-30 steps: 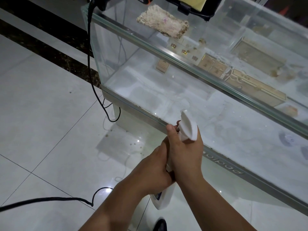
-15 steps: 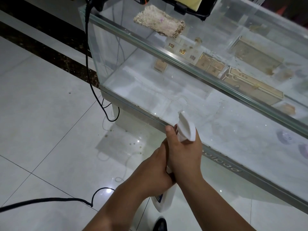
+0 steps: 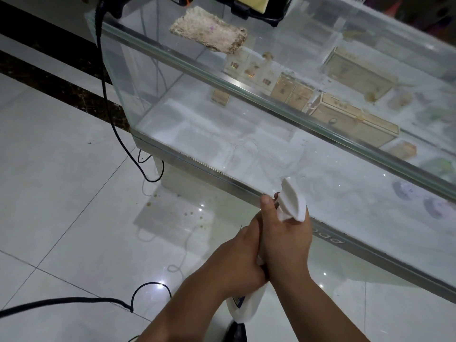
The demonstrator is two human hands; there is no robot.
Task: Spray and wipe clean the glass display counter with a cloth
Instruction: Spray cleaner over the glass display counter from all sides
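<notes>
I hold a white spray bottle (image 3: pixel 291 201) in both hands in front of the glass display counter (image 3: pixel 222 77). My right hand (image 3: pixel 286 240) grips its neck just under the spray head, thumb up along the side. My left hand (image 3: pixel 237 262) wraps around the bottle body lower down; the bottle's base shows below my wrists. The nozzle points at the counter's front glass pane, close to its lower metal edge. A beige cleaning cloth (image 3: pixel 209 33) lies flat on the counter's glass top, far from both hands.
Wooden boxes (image 3: pixel 352 117) and small items sit inside the case. A black device (image 3: pixel 249 6) rests on the counter top at the back. A black cable (image 3: pixel 108 99) hangs from the counter's left corner and runs over the white tiled floor (image 3: pixel 54 193).
The view has shifted slightly. My hands and the bottle stay in the same grip, the spray head tilted a bit more toward the glass.
</notes>
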